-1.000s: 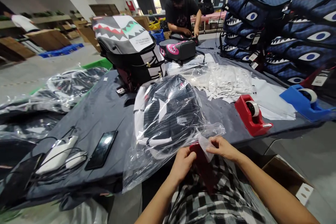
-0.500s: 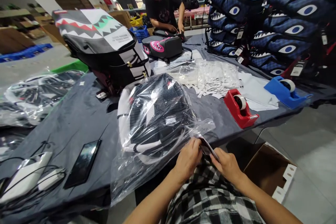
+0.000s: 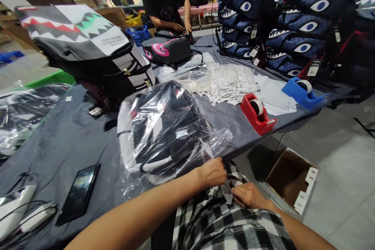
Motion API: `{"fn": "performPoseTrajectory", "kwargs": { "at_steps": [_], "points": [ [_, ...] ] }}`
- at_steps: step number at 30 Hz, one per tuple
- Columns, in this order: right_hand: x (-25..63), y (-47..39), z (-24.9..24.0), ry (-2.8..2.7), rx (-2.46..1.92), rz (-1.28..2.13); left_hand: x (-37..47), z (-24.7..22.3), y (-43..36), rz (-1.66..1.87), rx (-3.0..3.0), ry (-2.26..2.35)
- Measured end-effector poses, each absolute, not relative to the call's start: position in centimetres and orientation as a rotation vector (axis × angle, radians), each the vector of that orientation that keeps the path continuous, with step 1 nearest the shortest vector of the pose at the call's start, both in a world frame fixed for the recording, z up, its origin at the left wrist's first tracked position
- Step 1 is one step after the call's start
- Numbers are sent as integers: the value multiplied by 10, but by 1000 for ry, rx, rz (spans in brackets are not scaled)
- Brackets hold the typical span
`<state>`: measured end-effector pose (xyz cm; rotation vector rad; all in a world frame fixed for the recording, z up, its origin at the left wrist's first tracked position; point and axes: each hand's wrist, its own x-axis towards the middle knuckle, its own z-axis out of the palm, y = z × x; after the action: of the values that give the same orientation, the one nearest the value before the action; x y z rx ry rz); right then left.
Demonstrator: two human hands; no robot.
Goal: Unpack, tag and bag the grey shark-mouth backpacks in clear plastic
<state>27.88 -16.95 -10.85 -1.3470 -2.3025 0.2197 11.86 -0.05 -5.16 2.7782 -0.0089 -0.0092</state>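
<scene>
A black and white backpack (image 3: pixel 166 125) lies inside a clear plastic bag (image 3: pixel 221 140) at the front edge of the table. My left hand (image 3: pixel 214 172) is closed in a fist on the gathered end of that bag, just off the table edge. Over my lap, my right hand (image 3: pixel 247 195) is closed too, fingers curled beside a translucent hanging flap that looks like part of the same plastic. Both hands are close together but apart. Fingertips are partly hidden, so the exact grip of the right is unclear.
A red tape dispenser (image 3: pixel 258 114) and a blue one (image 3: pixel 304 93) stand to the right. Behind are a grey-white backpack (image 3: pixel 88 43) and stacked blue backpacks (image 3: pixel 304 27). A phone (image 3: pixel 79 193) lies left. An open carton (image 3: pixel 290 179) sits on the floor. A co-worker (image 3: pixel 166 4) handles a bag opposite.
The flat card seen between my hands no longer shows. My left hand has closed into a fist on the plastic, and my right hand has dropped lower. The view has shifted right.
</scene>
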Motion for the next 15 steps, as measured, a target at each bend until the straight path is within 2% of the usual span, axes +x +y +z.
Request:
{"fn": "performPoseTrajectory", "kwargs": {
  "at_steps": [3, 6, 9, 12, 15],
  "points": [
    [298, -161, -84, -2203, -1353, 262, 99, -45, -2, 27, 2753, 45],
    [311, -124, -51, -1884, -1451, 39, 88, -19, 0, 72, 2768, -16],
    [304, -65, -27, -1897, -1391, -56, 80, 6, -1, 160, 2803, -87],
    [293, -6, -11, -1993, -1305, 237, 71, 17, 0, 339, 2759, 116],
    [297, 39, 11, -1690, -1292, 455, 70, 19, 15, 538, 2557, 487]
  ]
}}
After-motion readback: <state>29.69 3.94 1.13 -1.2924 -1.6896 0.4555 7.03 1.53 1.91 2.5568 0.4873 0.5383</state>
